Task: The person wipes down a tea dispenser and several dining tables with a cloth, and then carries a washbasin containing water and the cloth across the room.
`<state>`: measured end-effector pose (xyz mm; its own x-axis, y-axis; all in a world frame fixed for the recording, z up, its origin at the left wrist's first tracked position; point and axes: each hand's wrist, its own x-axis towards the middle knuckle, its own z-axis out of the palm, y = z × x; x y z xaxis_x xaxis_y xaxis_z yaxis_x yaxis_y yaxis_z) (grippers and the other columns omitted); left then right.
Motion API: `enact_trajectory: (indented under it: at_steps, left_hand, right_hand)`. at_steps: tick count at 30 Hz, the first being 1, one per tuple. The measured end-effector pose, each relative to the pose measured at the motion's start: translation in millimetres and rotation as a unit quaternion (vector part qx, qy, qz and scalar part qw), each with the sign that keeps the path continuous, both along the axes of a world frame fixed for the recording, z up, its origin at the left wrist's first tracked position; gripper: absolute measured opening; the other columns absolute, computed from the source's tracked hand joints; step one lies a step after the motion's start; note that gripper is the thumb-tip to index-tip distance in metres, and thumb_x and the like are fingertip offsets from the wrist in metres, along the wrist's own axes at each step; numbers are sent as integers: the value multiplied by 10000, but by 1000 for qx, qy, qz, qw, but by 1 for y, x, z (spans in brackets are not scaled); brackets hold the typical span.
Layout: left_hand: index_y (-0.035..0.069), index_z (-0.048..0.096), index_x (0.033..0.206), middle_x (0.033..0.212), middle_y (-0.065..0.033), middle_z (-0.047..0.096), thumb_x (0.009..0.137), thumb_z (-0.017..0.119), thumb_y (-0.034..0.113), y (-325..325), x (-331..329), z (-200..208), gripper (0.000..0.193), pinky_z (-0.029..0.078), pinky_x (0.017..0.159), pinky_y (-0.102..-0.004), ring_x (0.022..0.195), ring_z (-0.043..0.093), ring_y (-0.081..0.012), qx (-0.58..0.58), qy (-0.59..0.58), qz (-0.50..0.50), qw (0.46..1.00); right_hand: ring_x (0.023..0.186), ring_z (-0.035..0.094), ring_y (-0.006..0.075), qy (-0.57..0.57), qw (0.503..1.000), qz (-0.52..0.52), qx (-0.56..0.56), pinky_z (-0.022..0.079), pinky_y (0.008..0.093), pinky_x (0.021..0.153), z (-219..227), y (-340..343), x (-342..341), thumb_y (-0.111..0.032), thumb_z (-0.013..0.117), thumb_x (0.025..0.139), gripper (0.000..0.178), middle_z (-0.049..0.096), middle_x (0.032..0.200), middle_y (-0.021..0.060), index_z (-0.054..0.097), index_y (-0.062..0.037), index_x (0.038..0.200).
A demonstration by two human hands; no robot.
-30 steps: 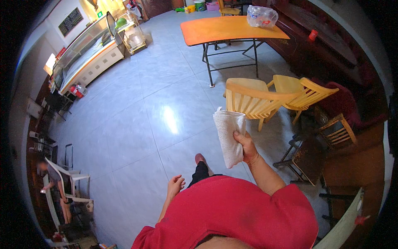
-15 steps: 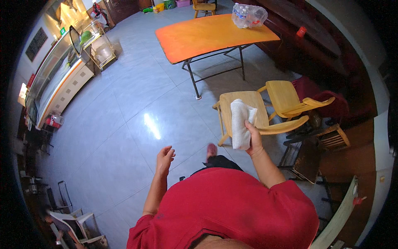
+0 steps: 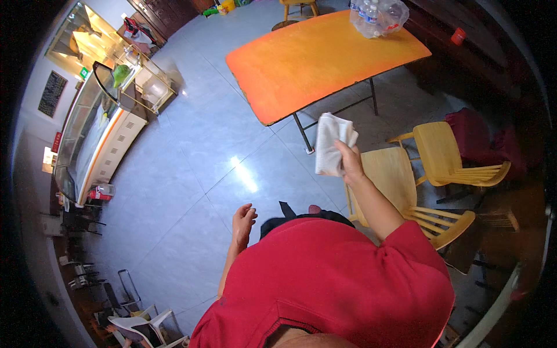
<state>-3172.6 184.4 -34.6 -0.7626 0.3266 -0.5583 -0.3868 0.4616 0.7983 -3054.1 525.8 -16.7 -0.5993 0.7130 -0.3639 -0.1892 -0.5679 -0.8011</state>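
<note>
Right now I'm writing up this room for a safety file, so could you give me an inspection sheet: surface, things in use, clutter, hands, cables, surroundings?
Surface: orange table on dark metal legs, carrying a clear bag of bottles at its far right.
Things in use: folded white cloth, held in the air.
Clutter: nearer wooden chair and farther wooden chair, side by side at right.
Hands: right hand grips the cloth; left hand holds nothing, fingers loosely curled.
Cables: nothing seen.
Surroundings: shiny grey floor; glass-topped display case at left.
</note>
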Motion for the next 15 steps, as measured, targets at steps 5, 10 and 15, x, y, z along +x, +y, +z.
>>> enact_trajectory:
  at_steps: [5,10,15]
  left_hand:
    - [-2,526,1236,1048,-98,621,868,594,228,45,-68,-31,438,474,736,-289,890,601,-165,26,-30,-90,995]
    - [-6,552,1204,958,-72,632,862,603,213,91,-132,-45,409,469,677,-272,824,589,-139,24,10,-169,985]
    - [-21,542,1216,1044,-124,630,859,610,189,130,-192,-35,420,460,843,-313,953,586,-194,10,46,-176,983]
  right_hand:
    - [898,627,265,-217,931,79,283,487,363,779,-23,3,-81,-284,666,791,442,645,989,133,559,-5,1116]
    - [937,613,388,-388,795,160,438,474,443,802,-14,-3,-111,-343,693,740,521,638,966,236,539,-2,1102]
    - [943,599,407,-358,764,156,513,476,470,796,5,15,-165,-314,696,737,476,629,1009,220,546,-48,1101]
